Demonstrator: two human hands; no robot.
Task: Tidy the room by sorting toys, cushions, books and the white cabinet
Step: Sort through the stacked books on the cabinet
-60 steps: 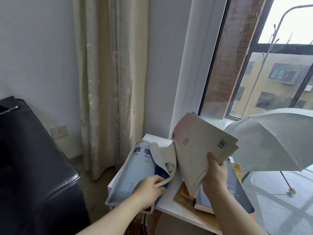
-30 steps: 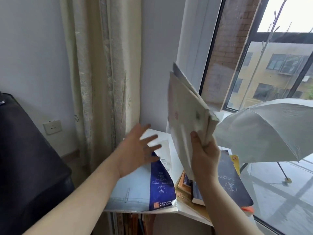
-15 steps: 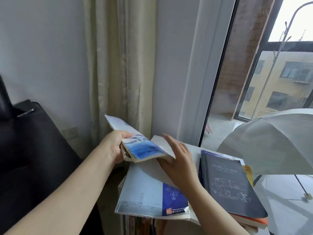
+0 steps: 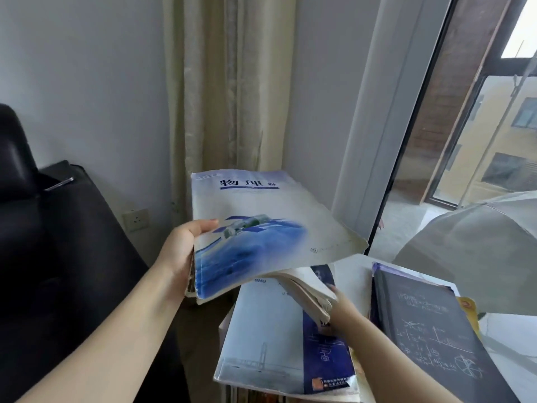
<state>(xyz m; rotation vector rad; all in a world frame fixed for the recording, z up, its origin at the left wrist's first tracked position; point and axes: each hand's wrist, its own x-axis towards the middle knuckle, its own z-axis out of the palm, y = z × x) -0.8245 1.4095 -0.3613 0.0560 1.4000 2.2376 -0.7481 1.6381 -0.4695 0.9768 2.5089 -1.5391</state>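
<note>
**Hazards.** The top of the white cabinet (image 4: 353,271) was crowded. A blue-and-white book (image 4: 270,344) lay flat on it, its near edge seemingly past the cabinet's front, and a dark notebook (image 4: 421,324) topped a second stack just beside it. A careless landing or a brush of a forearm would probably push either stack off that front edge.

The physics textbook (image 4: 261,228) was held in the air above the blue-and-white book. It was tilted, with its soft cover bowed and its lower pages sagging open (a limp binding, by the look of it). The likely failure was the pages slipping or creasing as the book was set down.

The left hand (image 4: 181,251) gripped the spine side, thumb on the cover and fingers curled beneath. The right hand (image 4: 345,312) reached under the sagging pages, where its fingers were hidden, so its grip could not be told.

**Clearances.** A black sofa (image 4: 58,257) closed off the left, near the left forearm. The curtain (image 4: 229,97) hung close behind the textbook's far edge. An umbrella (image 4: 470,251) filled the window side to the right. Open room lay mainly upward and toward the person. A wall socket (image 4: 135,220) sat low between sofa and curtain.
</note>
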